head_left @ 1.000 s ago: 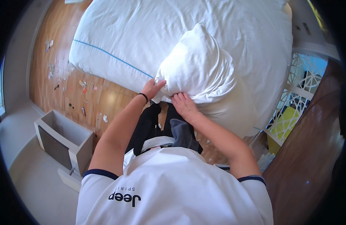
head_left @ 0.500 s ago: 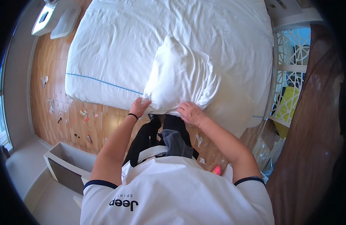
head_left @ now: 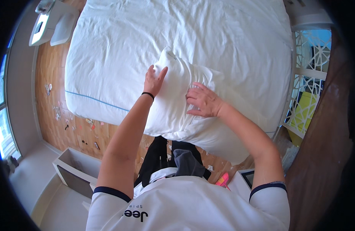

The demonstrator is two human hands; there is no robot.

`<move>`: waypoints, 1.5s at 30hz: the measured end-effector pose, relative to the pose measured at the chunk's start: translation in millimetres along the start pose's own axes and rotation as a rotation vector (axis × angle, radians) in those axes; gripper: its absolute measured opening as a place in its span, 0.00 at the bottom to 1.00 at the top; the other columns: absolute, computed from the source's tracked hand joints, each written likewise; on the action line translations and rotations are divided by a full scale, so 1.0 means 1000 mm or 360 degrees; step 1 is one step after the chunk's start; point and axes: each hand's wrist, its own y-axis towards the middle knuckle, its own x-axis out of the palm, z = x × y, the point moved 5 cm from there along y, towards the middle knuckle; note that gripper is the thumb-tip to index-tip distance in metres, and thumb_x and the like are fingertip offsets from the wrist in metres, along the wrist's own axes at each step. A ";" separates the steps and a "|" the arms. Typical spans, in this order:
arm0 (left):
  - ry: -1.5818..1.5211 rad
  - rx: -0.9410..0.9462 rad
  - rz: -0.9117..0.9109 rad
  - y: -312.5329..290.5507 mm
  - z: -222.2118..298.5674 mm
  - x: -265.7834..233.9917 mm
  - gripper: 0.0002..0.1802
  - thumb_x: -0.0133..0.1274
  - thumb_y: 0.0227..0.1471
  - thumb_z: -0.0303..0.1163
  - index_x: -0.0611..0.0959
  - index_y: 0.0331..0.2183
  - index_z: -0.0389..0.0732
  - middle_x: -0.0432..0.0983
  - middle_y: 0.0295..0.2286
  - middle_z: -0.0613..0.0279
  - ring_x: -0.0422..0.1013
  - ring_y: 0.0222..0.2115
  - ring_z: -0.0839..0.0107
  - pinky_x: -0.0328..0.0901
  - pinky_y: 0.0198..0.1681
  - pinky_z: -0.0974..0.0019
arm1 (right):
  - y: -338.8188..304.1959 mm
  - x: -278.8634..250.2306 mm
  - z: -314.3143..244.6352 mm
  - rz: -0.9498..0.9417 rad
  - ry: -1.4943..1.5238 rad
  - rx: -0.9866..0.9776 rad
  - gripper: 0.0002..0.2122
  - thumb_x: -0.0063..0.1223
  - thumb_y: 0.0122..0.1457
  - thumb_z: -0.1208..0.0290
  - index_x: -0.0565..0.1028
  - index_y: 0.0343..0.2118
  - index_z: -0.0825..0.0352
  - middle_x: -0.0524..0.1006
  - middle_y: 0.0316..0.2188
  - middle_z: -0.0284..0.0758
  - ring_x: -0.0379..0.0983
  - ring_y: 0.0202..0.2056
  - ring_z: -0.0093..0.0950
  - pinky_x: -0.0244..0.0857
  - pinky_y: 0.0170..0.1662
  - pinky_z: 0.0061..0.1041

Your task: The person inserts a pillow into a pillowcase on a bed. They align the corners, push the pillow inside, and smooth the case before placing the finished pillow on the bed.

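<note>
A white pillow in a loose, wrinkled case lies at the near edge of the bed, which has a white sheet. My left hand is at the pillow's upper left side, its thumb and fingers apart against the cloth. Across the pillow's right part, my right hand rests with spread fingers on the folds. Both hands look open, and neither grips the fabric visibly. The pillow's near end hangs slightly over the bed edge above my legs.
A blue line runs along the sheet at left. Litter is scattered on the wooden floor. An open white box-like unit stands at lower left, and a white lattice screen at right. A pink item lies near me.
Both hands have left the pillow's near edge and moved farther up, onto its left side and right part. The pillow looks flatter, and its near end sits closer to me.
</note>
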 end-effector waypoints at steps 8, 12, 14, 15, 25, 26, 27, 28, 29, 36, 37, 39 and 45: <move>-0.0213 -0.0128 -0.0325 0.046 0.048 0.036 0.31 0.64 0.47 0.43 0.75 0.47 0.32 0.79 0.36 0.52 0.77 0.35 0.66 0.71 0.39 0.65 | -0.023 0.031 0.030 0.0351 0.0313 0.0095 0.13 0.61 0.50 0.62 0.71 0.16 0.61 0.72 0.23 0.31 0.71 0.33 0.32 0.63 0.50 0.32; -0.0202 0.0096 -0.0228 0.022 0.053 0.047 0.22 0.62 0.51 0.36 0.76 0.43 0.32 0.79 0.33 0.57 0.75 0.31 0.72 0.70 0.36 0.69 | -0.085 0.015 0.060 0.0454 0.0281 0.0401 0.12 0.60 0.49 0.70 0.69 0.15 0.63 0.70 0.18 0.33 0.69 0.28 0.33 0.65 0.40 0.31; -0.0031 0.0290 -0.0130 0.016 0.057 0.055 0.14 0.60 0.53 0.32 0.75 0.37 0.35 0.77 0.29 0.62 0.71 0.28 0.77 0.68 0.32 0.69 | -0.088 0.008 0.064 0.0382 0.0357 0.0592 0.13 0.59 0.50 0.69 0.69 0.13 0.64 0.70 0.18 0.34 0.70 0.27 0.36 0.66 0.41 0.34; 0.0091 0.0380 -0.0090 0.008 0.073 0.051 0.12 0.59 0.53 0.31 0.75 0.36 0.36 0.76 0.28 0.64 0.69 0.27 0.78 0.68 0.31 0.69 | -0.084 0.004 0.067 0.0392 0.0431 0.0669 0.11 0.59 0.50 0.69 0.71 0.16 0.64 0.72 0.21 0.34 0.70 0.29 0.36 0.66 0.43 0.34; -0.0702 0.0239 -0.0353 -0.087 0.121 -0.007 0.11 0.60 0.52 0.25 0.79 0.39 0.39 0.77 0.31 0.68 0.69 0.34 0.81 0.67 0.39 0.72 | -0.013 -0.038 0.045 0.0576 0.0240 0.0685 0.21 0.57 0.55 0.65 0.70 0.51 0.65 0.75 0.45 0.40 0.70 0.48 0.40 0.63 0.53 0.36; -0.0740 0.0295 -0.0320 -0.094 0.127 -0.014 0.13 0.60 0.52 0.24 0.80 0.42 0.39 0.78 0.34 0.66 0.71 0.36 0.81 0.67 0.42 0.72 | -0.015 -0.039 0.037 0.0537 0.0277 0.0726 0.21 0.57 0.55 0.64 0.70 0.51 0.65 0.75 0.44 0.41 0.71 0.47 0.40 0.64 0.53 0.37; -0.0860 0.0291 -0.0340 -0.099 0.132 -0.017 0.14 0.59 0.52 0.24 0.80 0.42 0.38 0.78 0.35 0.66 0.71 0.37 0.80 0.67 0.43 0.72 | -0.018 -0.040 0.030 0.0497 0.0314 0.0772 0.21 0.57 0.56 0.64 0.70 0.51 0.65 0.76 0.44 0.42 0.71 0.47 0.40 0.64 0.52 0.37; -0.0980 0.0288 -0.0367 -0.103 0.137 -0.019 0.15 0.59 0.52 0.23 0.80 0.43 0.38 0.78 0.36 0.66 0.72 0.38 0.79 0.67 0.43 0.72 | -0.024 -0.052 0.020 0.0671 0.0330 0.0732 0.19 0.59 0.55 0.63 0.72 0.47 0.66 0.78 0.38 0.43 0.75 0.41 0.42 0.69 0.45 0.37; -0.1108 0.0288 -0.0393 -0.110 0.142 -0.022 0.15 0.58 0.52 0.22 0.80 0.44 0.38 0.79 0.38 0.67 0.72 0.39 0.78 0.67 0.44 0.72 | -0.030 -0.063 0.011 0.0778 0.0296 0.0776 0.17 0.60 0.55 0.64 0.73 0.45 0.67 0.78 0.35 0.43 0.75 0.38 0.42 0.70 0.42 0.37; -0.1553 0.0834 -0.0777 -0.159 0.289 -0.036 0.15 0.61 0.50 0.22 0.81 0.43 0.37 0.79 0.37 0.67 0.73 0.38 0.80 0.67 0.42 0.73 | -0.079 -0.213 -0.062 0.1360 0.0125 0.1031 0.10 0.62 0.55 0.74 0.75 0.37 0.72 0.78 0.25 0.45 0.77 0.26 0.41 0.70 0.29 0.31; -0.1591 0.1006 -0.0812 -0.171 0.304 -0.048 0.16 0.61 0.50 0.21 0.81 0.43 0.37 0.80 0.37 0.68 0.73 0.37 0.80 0.67 0.42 0.73 | -0.081 -0.235 -0.084 0.1393 -0.0068 0.1030 0.10 0.62 0.55 0.73 0.76 0.37 0.71 0.79 0.26 0.44 0.78 0.27 0.41 0.70 0.30 0.30; -0.1539 0.1227 -0.0760 -0.184 0.311 -0.085 0.16 0.62 0.49 0.21 0.80 0.42 0.37 0.78 0.37 0.70 0.71 0.39 0.81 0.66 0.43 0.74 | -0.062 -0.260 -0.127 0.1430 -0.0352 0.0923 0.12 0.63 0.55 0.71 0.75 0.39 0.69 0.79 0.29 0.43 0.78 0.29 0.40 0.71 0.32 0.31; -0.1410 0.1093 -0.0421 -0.165 0.188 -0.182 0.22 0.53 0.55 0.18 0.74 0.52 0.34 0.75 0.47 0.61 0.69 0.49 0.75 0.63 0.54 0.70 | 0.044 -0.156 -0.191 0.1362 -0.0264 0.0791 0.28 0.64 0.51 0.69 0.67 0.55 0.65 0.76 0.35 0.41 0.77 0.34 0.39 0.71 0.35 0.35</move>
